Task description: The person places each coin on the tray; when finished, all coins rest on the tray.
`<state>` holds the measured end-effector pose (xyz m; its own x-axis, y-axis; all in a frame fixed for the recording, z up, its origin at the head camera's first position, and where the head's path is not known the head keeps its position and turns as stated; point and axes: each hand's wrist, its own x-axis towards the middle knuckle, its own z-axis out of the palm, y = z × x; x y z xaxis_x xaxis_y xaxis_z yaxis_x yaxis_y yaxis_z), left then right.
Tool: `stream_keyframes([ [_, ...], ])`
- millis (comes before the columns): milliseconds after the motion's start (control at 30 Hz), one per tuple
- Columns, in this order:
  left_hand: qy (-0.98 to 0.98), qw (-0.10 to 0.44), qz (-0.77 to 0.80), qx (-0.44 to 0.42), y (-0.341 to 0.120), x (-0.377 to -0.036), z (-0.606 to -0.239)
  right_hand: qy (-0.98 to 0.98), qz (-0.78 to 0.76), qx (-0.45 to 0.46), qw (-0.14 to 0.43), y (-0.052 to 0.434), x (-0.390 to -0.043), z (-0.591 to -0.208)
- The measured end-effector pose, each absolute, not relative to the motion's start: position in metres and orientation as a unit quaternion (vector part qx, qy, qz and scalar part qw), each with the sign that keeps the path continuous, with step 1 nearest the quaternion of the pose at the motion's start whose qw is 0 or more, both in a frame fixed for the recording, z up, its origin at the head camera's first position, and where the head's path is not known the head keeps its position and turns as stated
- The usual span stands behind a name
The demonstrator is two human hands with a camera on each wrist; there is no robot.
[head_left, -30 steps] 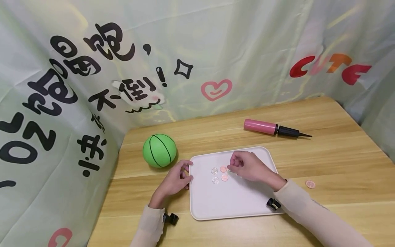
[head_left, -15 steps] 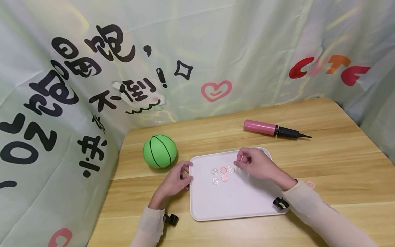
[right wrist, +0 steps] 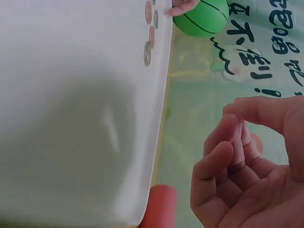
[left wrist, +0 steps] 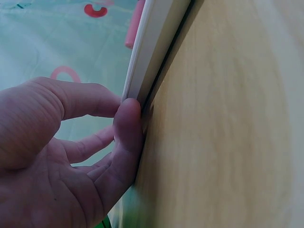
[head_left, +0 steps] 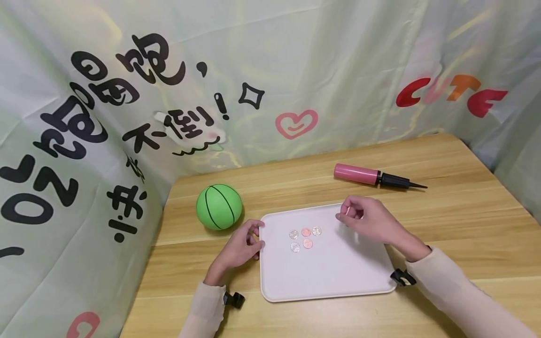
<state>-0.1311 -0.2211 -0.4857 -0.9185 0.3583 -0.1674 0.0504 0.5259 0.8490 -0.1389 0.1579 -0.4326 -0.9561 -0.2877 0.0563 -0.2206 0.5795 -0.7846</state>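
Observation:
A white tray (head_left: 329, 277) lies on the wooden table, with several silver and copper coins (head_left: 306, 238) grouped in its far left part. My left hand (head_left: 255, 234) sits at the tray's left edge, fingers loosely curled, and its thumb (left wrist: 127, 118) touches the tray's rim (left wrist: 152, 42). My right hand (head_left: 343, 215) hovers over the tray's far right part with its fingers loosely curled and nothing between them. In the right wrist view the right hand (right wrist: 232, 118) is empty beside the tray (right wrist: 71, 118), and the coins (right wrist: 149, 33) lie far off.
A green ball (head_left: 219, 206) rests left of the tray, close to my left hand. A pink hand pump (head_left: 367, 174) with a black nozzle lies behind the tray. Printed cloth walls close in the table (head_left: 465, 206) at the back and both sides.
My right hand let go of a coin beside the others on the tray, then drew back to the right. The left hand has stayed at the tray's edge.

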Motion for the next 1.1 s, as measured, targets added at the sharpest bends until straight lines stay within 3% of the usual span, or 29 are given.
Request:
stream_keyframes([
  [1100, 0.859, 0.160, 0.470, 0.123, -0.222, -0.131, -0.487, 0.898, -0.414, -0.149, 0.003, 0.228, -0.115, -0.432],
])
